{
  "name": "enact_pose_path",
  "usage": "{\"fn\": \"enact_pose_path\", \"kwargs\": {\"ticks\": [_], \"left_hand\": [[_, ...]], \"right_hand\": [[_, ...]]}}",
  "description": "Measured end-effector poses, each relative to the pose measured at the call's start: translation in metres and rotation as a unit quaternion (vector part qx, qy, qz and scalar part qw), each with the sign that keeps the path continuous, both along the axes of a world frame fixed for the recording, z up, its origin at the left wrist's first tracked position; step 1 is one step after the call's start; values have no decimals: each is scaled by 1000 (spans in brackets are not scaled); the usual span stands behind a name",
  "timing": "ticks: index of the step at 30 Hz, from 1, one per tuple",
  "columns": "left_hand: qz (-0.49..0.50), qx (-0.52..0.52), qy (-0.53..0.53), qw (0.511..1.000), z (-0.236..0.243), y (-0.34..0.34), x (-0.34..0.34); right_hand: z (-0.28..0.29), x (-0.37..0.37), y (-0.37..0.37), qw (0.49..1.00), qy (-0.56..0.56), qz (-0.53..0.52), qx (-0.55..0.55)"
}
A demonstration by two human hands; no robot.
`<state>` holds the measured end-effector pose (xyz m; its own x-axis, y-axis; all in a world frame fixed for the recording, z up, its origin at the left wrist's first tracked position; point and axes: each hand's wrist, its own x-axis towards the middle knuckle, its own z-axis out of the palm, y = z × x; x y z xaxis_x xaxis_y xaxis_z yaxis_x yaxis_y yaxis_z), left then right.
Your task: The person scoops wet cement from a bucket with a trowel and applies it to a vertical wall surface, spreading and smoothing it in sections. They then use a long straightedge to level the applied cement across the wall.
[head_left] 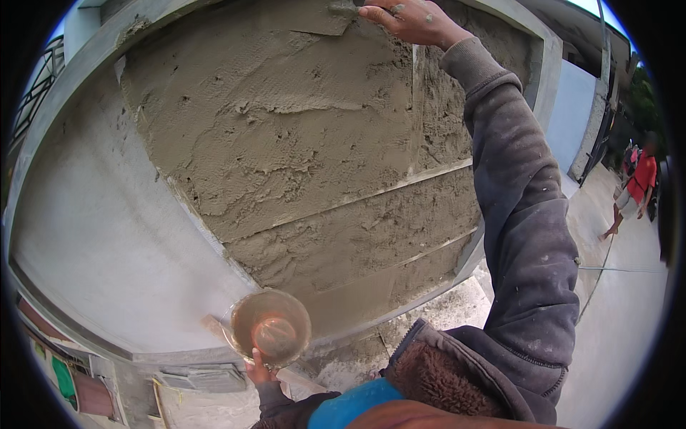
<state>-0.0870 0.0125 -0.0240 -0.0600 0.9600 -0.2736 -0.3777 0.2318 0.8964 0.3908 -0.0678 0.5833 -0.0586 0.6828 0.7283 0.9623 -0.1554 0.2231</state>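
My right hand [413, 20] reaches high up and grips a flat plastering trowel [323, 23] pressed against the wet grey-brown plaster [286, 129] at the top of the wall. Low down, my left hand [259, 372] holds a clear round bowl [270, 327] of murky water by its rim, close to the wall's lower edge. The plaster is rough and ridged, with straight grooves running across its lower part. My grey sleeve [522, 214] runs up the right side.
Smooth grey finished wall [93, 243] lies left of the plastered patch. A concrete ledge [436, 314] runs below. At the far right a person in a red shirt [639, 186] walks on paved ground beside a white wall [568, 114]. Rubble and boards [207, 379] lie below left.
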Motion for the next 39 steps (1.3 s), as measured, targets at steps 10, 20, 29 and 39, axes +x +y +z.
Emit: {"fn": "enact_pose_path", "kwargs": {"ticks": [10,20,29,39], "left_hand": [[30,-3,2,1000,6,-21,32],[23,6,5,1000,20,-28,38],[78,89,27,993,70,-53,40],[37,265,342,901,90,-10,-22]], "right_hand": [[-4,163,-42,999,39,33,6],[-136,204,-74,918,373,76,109],[-370,-95,-47,728,518,363,-265],[-554,-316,74,902,123,256,-326]]}}
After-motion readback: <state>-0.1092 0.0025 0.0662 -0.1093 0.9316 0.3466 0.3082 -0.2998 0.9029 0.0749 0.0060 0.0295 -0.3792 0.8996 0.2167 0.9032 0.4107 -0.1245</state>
